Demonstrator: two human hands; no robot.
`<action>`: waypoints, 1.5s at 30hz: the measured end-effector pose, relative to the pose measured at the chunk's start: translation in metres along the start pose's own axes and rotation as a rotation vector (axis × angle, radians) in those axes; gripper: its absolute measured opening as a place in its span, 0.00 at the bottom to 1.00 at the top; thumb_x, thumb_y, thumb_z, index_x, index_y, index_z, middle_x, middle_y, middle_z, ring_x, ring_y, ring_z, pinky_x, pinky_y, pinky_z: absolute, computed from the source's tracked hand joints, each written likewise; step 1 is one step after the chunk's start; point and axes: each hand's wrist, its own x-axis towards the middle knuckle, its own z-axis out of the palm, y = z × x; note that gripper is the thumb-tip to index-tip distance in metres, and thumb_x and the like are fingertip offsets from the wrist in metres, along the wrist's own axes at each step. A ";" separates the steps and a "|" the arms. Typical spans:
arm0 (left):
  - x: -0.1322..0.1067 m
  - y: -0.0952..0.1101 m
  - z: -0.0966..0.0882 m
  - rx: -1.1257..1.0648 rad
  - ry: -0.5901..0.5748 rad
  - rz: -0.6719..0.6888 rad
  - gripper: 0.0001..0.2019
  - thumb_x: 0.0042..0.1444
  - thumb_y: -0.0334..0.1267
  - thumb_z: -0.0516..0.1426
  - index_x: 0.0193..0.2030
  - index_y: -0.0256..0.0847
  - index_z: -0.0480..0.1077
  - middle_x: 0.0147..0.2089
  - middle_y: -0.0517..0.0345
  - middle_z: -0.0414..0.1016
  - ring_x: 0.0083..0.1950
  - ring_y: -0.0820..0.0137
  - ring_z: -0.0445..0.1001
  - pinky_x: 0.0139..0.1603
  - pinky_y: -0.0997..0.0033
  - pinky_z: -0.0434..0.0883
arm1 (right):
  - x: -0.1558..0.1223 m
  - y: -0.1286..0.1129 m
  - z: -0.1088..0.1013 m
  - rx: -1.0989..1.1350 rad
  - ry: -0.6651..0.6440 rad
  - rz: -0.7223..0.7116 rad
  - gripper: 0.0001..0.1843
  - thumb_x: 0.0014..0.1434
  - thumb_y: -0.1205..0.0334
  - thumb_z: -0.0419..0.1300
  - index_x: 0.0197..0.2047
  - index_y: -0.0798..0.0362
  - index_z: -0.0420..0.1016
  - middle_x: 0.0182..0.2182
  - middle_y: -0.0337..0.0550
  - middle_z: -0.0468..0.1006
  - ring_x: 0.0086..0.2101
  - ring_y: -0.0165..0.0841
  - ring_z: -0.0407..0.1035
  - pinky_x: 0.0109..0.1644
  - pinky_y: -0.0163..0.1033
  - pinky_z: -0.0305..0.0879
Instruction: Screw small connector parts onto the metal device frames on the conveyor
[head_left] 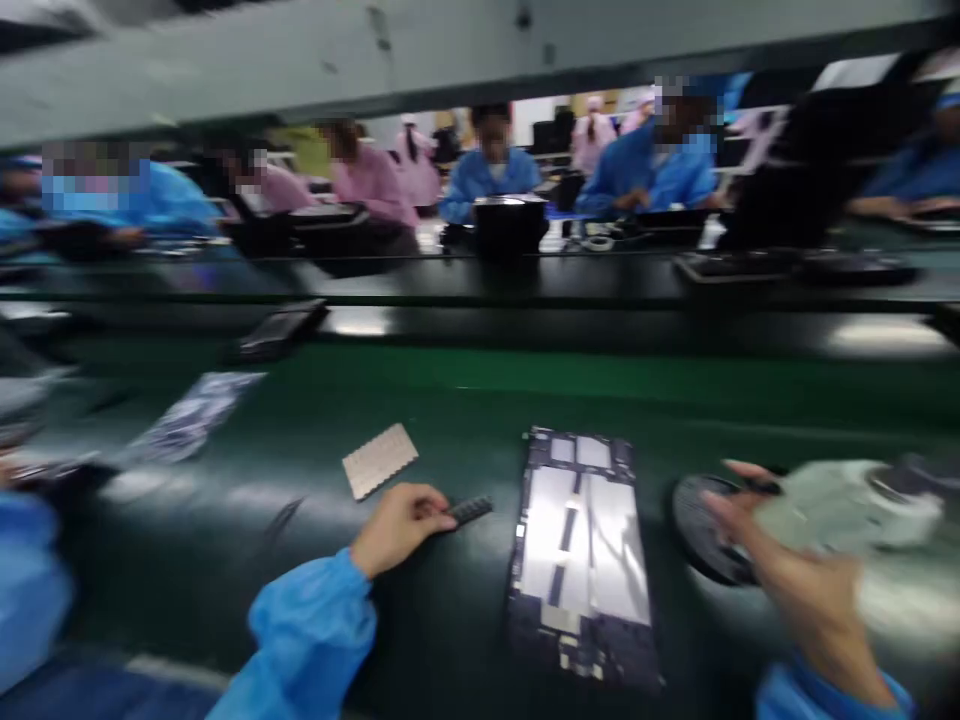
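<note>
Your left hand pinches a dark strip on the desk; at its three o'clock lies the panel. Your right hand, fingers spread, touches a black disc.

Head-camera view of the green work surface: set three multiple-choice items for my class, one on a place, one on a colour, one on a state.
1. Where does the opened device panel lie?
A. between the two hands
B. left of the left hand
C. on the far black shelf

2. What colour is the sleeve on the left arm?
A. pink
B. blue
C. white

3. What is the left hand doing?
A. lying flat and empty
B. lifted clear of the surface
C. pinching a small dark strip

Answers:
1. A, the panel sits flat on the green surface, with the left hand on one side and the right hand on the other.
2. B, the cuff at the wrist is bright blue.
3. C, the fingers close on one end of the strip, low at the surface.
</note>
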 end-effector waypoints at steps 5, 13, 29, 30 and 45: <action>0.009 0.002 -0.006 0.368 0.027 0.080 0.14 0.49 0.49 0.57 0.28 0.42 0.76 0.24 0.61 0.76 0.28 0.66 0.73 0.29 0.72 0.63 | 0.017 -0.004 0.006 0.244 0.040 0.044 0.13 0.48 0.60 0.69 0.35 0.51 0.71 0.14 0.30 0.69 0.16 0.31 0.65 0.27 0.40 0.67; -0.009 -0.003 0.010 0.437 0.332 0.588 0.13 0.56 0.48 0.57 0.26 0.44 0.73 0.31 0.58 0.77 0.32 0.66 0.76 0.34 0.70 0.72 | 0.024 0.011 0.017 0.331 0.094 0.059 0.15 0.48 0.63 0.69 0.39 0.53 0.71 0.14 0.30 0.70 0.15 0.30 0.64 0.25 0.39 0.65; -0.020 0.060 0.124 -0.147 0.282 0.851 0.03 0.56 0.32 0.61 0.31 0.41 0.74 0.28 0.62 0.79 0.30 0.73 0.78 0.50 0.65 0.75 | 0.026 0.029 0.027 0.372 0.046 0.108 0.16 0.49 0.61 0.69 0.40 0.53 0.70 0.14 0.30 0.70 0.15 0.29 0.63 0.24 0.38 0.63; -0.019 0.060 0.119 -0.148 0.298 0.804 0.03 0.57 0.33 0.60 0.33 0.41 0.76 0.30 0.60 0.79 0.31 0.72 0.78 0.44 0.69 0.76 | 0.026 0.029 0.027 0.370 0.049 0.114 0.16 0.48 0.61 0.69 0.40 0.53 0.70 0.14 0.30 0.70 0.15 0.29 0.63 0.23 0.38 0.63; -0.001 0.048 0.088 -0.456 0.316 0.348 0.07 0.49 0.40 0.63 0.31 0.39 0.79 0.29 0.56 0.79 0.29 0.70 0.79 0.33 0.75 0.76 | 0.023 0.025 0.023 0.261 0.054 0.121 0.18 0.47 0.58 0.69 0.41 0.54 0.72 0.15 0.30 0.70 0.17 0.30 0.64 0.26 0.40 0.65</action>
